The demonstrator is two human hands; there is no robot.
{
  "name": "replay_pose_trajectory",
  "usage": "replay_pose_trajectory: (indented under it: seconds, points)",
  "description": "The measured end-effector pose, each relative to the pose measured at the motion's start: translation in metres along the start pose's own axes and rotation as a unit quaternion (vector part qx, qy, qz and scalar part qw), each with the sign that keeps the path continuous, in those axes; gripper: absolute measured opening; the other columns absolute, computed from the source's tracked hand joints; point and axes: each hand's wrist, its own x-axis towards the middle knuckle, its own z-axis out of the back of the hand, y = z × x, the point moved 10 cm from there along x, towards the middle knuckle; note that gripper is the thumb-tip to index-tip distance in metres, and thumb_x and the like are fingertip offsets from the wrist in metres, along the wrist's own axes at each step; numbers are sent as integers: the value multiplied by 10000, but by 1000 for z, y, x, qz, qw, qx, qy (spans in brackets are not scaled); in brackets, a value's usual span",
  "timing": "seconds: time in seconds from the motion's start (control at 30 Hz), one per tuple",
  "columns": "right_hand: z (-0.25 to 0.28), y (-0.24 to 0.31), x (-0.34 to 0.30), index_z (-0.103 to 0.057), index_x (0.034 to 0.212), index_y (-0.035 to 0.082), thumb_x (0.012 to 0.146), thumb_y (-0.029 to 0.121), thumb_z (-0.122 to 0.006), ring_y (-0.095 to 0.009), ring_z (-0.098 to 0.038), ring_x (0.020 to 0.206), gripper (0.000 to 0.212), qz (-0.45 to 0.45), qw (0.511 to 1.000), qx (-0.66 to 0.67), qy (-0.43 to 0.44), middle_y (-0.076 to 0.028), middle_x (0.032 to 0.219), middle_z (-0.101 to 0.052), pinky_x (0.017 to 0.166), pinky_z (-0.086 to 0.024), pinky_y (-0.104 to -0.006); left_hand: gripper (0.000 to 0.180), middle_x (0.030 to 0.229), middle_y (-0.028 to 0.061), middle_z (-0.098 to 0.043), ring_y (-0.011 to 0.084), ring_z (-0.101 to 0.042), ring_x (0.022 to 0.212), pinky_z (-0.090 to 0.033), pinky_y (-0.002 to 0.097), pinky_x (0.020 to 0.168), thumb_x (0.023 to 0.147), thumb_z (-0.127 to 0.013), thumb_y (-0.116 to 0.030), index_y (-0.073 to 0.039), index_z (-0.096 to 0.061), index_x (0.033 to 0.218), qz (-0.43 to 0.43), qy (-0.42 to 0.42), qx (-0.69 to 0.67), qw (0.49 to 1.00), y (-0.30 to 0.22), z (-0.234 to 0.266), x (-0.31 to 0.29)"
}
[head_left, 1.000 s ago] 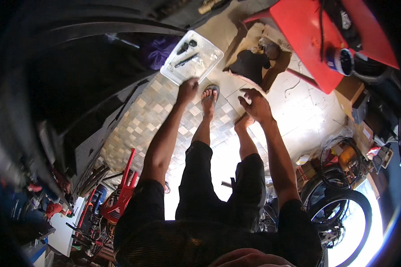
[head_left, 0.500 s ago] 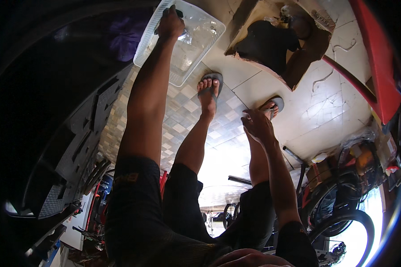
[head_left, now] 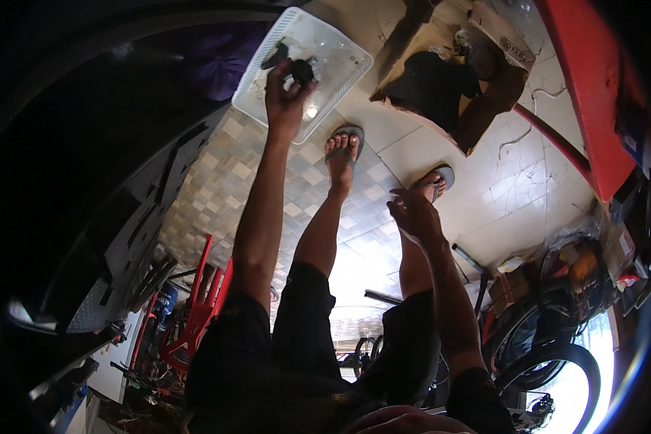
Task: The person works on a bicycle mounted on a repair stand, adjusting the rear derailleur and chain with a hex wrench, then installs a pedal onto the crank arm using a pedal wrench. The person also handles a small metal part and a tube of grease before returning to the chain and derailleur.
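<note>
My left hand [head_left: 285, 108] reaches over a white plastic basket [head_left: 351, 61] on the floor. Between its thumb and fingers is a small round black part [head_left: 302, 71], its exact kind too dark to make out. Beside the fingertips, a second dark piece [head_left: 276, 56] lies in the basket. My right hand [head_left: 417, 217] hangs above my right shin near the sandalled foot, fingers loosely bent and a little apart, with nothing seen in it.
An open cardboard box [head_left: 477, 126] holding dark items stands ahead to the right. Beyond it rises a red panel [head_left: 582, 94]. A red plastic chair [head_left: 199, 311] is at my left, bicycle tyres [head_left: 589, 376] at lower right. Dark bodywork [head_left: 123, 239] lines the left.
My left hand has drawn back toward me within the basket area and turned, bringing the round black part into sight. The view has shifted slightly, showing more of the red chair. My right hand stays nearly still.
</note>
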Motion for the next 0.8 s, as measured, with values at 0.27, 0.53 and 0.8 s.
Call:
replay_pose_trajectory:
  seconds: [0.27, 0.53, 0.8]
  points:
    - [69, 92, 15, -648, 1138, 45, 888, 180, -683, -318, -666, 878, 286, 118, 990, -7, -75, -153, 941, -670, 782, -538, -422, 606, 1438, 110, -467, 343, -448, 1377, -473, 443, 1095, 923, -555, 106, -133, -394, 1456, 104, 87, -334, 933, -92, -40, -82]
    - [88, 148, 7, -532, 1362, 82, 824, 115, -742, -282, -652, 921, 578, 100, 984, 109, -104, -158, 1191, -620, 752, -551, -378, 539, 1176, 78, -592, 175, -634, 1016, -545, 320, 862, 756, -798, 45, -37, -534, 1218, 57, 97, -45, 993, -87, -49, -116]
    - [64, 132, 9, -529, 1343, 88, 802, 40, -740, -323, -668, 1031, 582, 129, 983, 97, -87, -187, 1202, -596, 797, -571, -387, 371, 1005, 98, -655, 192, -689, 988, -573, 304, 811, 825, -812, -112, 11, -573, 1081, 102, 146, 17, 984, -58, -87, -169]
